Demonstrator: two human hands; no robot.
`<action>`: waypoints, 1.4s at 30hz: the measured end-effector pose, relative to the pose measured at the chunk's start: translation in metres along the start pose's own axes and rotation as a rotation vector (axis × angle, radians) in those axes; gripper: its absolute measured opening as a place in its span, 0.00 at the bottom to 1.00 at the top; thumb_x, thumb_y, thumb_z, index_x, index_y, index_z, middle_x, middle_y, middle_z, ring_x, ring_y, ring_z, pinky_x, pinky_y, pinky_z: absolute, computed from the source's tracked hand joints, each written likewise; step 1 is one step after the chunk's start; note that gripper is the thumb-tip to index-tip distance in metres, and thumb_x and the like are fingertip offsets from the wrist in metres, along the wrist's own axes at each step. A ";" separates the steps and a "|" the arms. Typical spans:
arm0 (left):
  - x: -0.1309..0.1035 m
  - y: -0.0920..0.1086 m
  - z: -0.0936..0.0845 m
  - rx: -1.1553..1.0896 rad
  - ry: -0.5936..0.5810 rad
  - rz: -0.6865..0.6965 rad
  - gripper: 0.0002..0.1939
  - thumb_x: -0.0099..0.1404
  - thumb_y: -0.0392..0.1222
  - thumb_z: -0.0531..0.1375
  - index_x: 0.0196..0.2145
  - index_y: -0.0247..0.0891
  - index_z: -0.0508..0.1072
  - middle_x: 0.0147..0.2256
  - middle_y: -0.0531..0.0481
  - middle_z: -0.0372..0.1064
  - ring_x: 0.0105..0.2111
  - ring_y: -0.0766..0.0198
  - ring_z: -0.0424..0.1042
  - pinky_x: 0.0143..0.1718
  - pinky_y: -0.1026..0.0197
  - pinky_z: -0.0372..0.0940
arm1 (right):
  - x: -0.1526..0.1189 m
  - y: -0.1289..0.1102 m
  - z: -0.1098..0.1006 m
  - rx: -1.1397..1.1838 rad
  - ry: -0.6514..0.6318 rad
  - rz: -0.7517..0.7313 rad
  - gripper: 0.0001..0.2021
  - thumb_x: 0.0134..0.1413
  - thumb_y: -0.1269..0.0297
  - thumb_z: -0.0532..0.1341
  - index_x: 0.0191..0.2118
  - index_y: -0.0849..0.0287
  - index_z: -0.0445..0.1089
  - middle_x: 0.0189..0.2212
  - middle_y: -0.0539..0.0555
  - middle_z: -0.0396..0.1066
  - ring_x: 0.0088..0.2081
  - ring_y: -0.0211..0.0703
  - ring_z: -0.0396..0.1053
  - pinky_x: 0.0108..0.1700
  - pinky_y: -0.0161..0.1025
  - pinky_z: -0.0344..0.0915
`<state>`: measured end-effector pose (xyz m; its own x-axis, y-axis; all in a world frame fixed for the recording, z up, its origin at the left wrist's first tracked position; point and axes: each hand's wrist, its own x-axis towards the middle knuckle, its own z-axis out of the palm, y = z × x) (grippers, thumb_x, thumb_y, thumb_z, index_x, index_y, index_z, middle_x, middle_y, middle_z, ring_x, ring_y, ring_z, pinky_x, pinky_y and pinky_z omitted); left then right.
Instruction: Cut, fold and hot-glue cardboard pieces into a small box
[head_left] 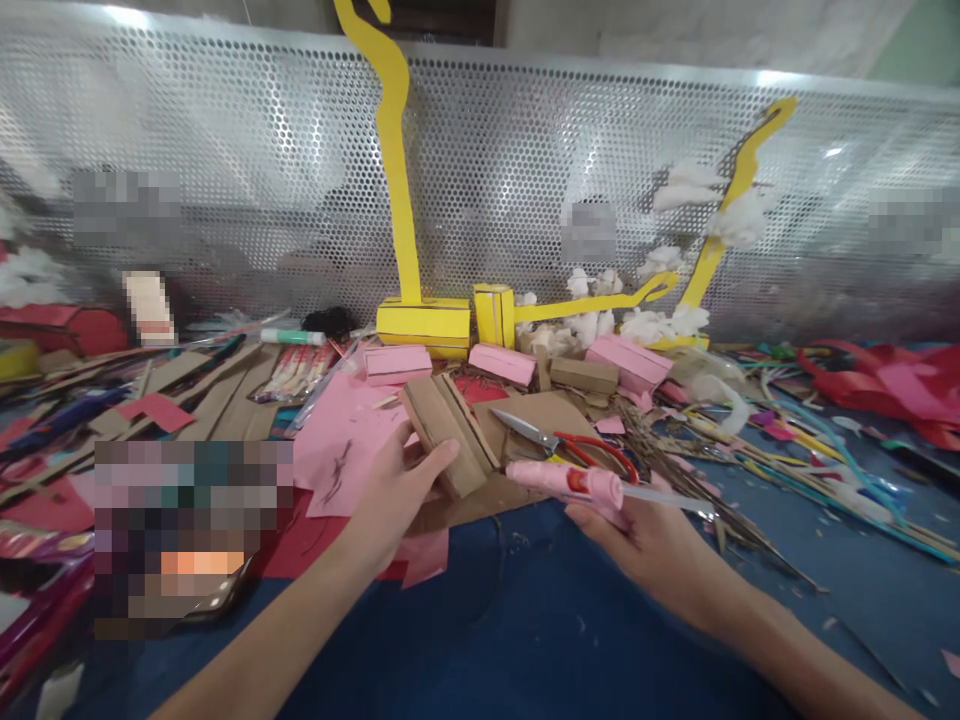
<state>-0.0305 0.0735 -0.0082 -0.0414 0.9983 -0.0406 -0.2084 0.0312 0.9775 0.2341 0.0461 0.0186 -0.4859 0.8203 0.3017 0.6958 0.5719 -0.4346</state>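
My left hand (409, 470) is closed round the lower left side of a small brown cardboard box (448, 440), which is tilted and has an open seam along its right side. In my right hand (637, 530) is a pink hot glue gun (562, 482), its tip pointing left toward the box and a clear glue stick (667, 498) trailing from its back. The fingers round its handle are partly hidden. Scissors with red handles (596, 455) lie just behind the gun on a brown cardboard sheet (540, 415).
Pink paper boxes (397, 364) and yellow paper pieces with long curved strips (424, 325) stand before a perforated metal panel (540, 170). Pink paper (349, 430) lies left of centre. Cardboard strips (232, 390) clutter the left, twigs and a red ribbon (885, 390) the right.
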 end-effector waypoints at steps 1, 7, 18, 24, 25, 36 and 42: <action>0.000 0.000 0.000 0.002 -0.001 0.003 0.30 0.58 0.51 0.70 0.54 0.41 0.68 0.52 0.39 0.76 0.47 0.47 0.78 0.44 0.47 0.76 | -0.001 0.000 0.000 -0.018 -0.012 0.007 0.20 0.70 0.55 0.53 0.61 0.49 0.72 0.45 0.52 0.82 0.47 0.53 0.79 0.55 0.47 0.71; -0.001 0.001 0.000 0.022 -0.004 -0.005 0.29 0.60 0.50 0.69 0.55 0.41 0.67 0.52 0.38 0.76 0.48 0.46 0.78 0.46 0.45 0.76 | -0.004 0.006 0.003 -0.122 -0.006 0.015 0.21 0.70 0.54 0.52 0.62 0.48 0.71 0.32 0.50 0.83 0.41 0.53 0.81 0.55 0.49 0.71; -0.001 0.002 0.000 0.023 0.004 -0.002 0.28 0.59 0.51 0.70 0.54 0.41 0.68 0.52 0.38 0.76 0.49 0.45 0.78 0.47 0.44 0.75 | -0.007 0.012 0.007 -0.196 0.006 0.013 0.21 0.70 0.54 0.53 0.64 0.47 0.69 0.28 0.48 0.81 0.29 0.50 0.78 0.45 0.46 0.74; -0.002 0.003 0.002 0.014 0.001 0.005 0.27 0.60 0.50 0.69 0.53 0.41 0.67 0.53 0.38 0.75 0.49 0.46 0.78 0.47 0.45 0.75 | -0.004 0.009 0.005 -0.110 -0.005 -0.006 0.22 0.70 0.56 0.54 0.65 0.46 0.67 0.37 0.49 0.83 0.43 0.52 0.80 0.52 0.46 0.72; -0.002 0.003 0.002 0.011 -0.002 0.004 0.27 0.60 0.50 0.69 0.53 0.41 0.67 0.54 0.38 0.75 0.49 0.47 0.78 0.47 0.46 0.75 | -0.003 0.008 0.005 -0.091 -0.016 -0.009 0.22 0.70 0.56 0.54 0.65 0.46 0.67 0.40 0.49 0.83 0.46 0.52 0.79 0.54 0.46 0.71; 0.003 -0.006 -0.003 0.106 -0.056 0.050 0.28 0.59 0.49 0.69 0.54 0.41 0.68 0.48 0.40 0.78 0.48 0.47 0.78 0.49 0.44 0.74 | -0.001 0.005 0.004 0.038 -0.014 0.003 0.22 0.69 0.57 0.56 0.66 0.46 0.66 0.54 0.49 0.78 0.56 0.53 0.74 0.60 0.48 0.69; 0.003 -0.004 -0.003 0.109 -0.049 0.050 0.28 0.59 0.49 0.69 0.54 0.41 0.69 0.49 0.39 0.78 0.48 0.47 0.79 0.49 0.44 0.74 | -0.002 0.004 0.003 0.006 -0.020 0.007 0.22 0.69 0.56 0.56 0.65 0.47 0.67 0.53 0.50 0.78 0.53 0.53 0.77 0.59 0.47 0.69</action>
<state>-0.0324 0.0762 -0.0133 -0.0008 0.9999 0.0160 -0.0999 -0.0161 0.9949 0.2361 0.0471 0.0141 -0.4917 0.8240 0.2814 0.6961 0.5661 -0.4416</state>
